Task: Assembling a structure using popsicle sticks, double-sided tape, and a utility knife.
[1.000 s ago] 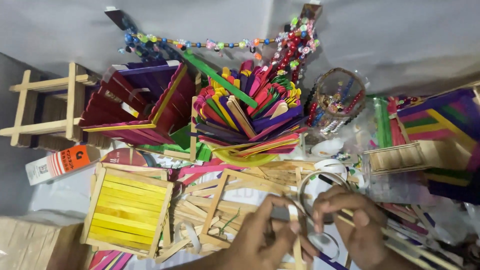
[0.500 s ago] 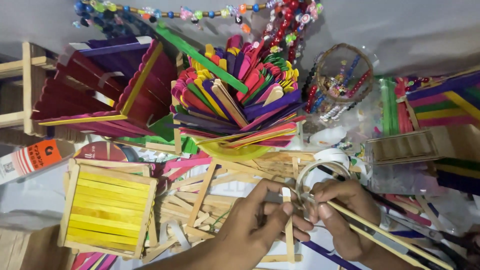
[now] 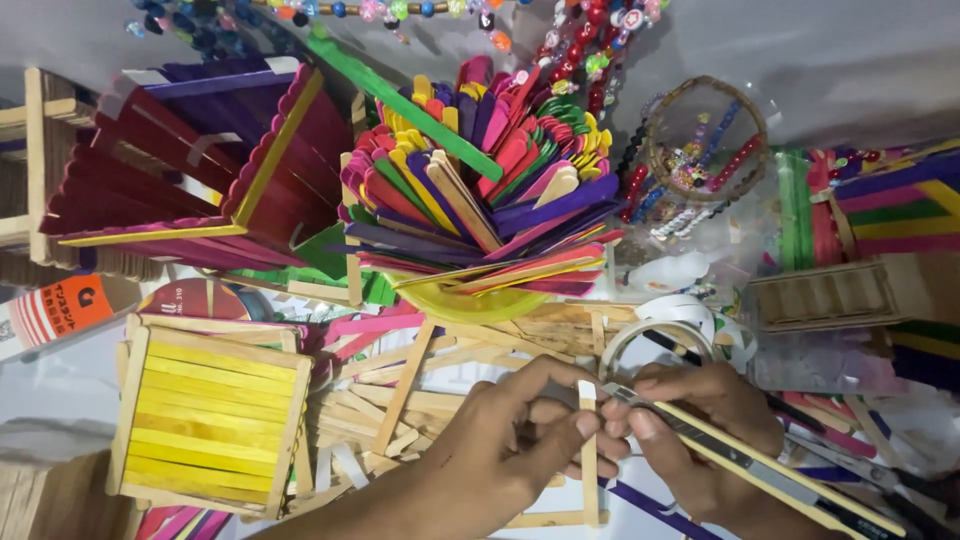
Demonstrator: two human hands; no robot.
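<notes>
My left hand (image 3: pixel 510 440) pinches a plain wooden craft stick (image 3: pixel 588 460) that stands upright on a frame of glued sticks (image 3: pixel 420 390). My right hand (image 3: pixel 700 430) grips a yellow utility knife (image 3: pixel 750 460), its metal tip touching the stick near its top end. Both hands work at the bottom centre of the head view, fingertips almost meeting.
A yellow stick box (image 3: pixel 210 410) lies at the left. Behind are a cup of coloured sticks (image 3: pixel 480 180), a purple and maroon stick house (image 3: pixel 190 170), bead strings (image 3: pixel 600 60), a round bead container (image 3: pixel 705 140), a tape roll (image 3: pixel 650 335) and a glue tube (image 3: pixel 60 310).
The view has moved closer and lower onto the hands. The knife tip has come up against the upright stick, which my left hand keeps pinched.
</notes>
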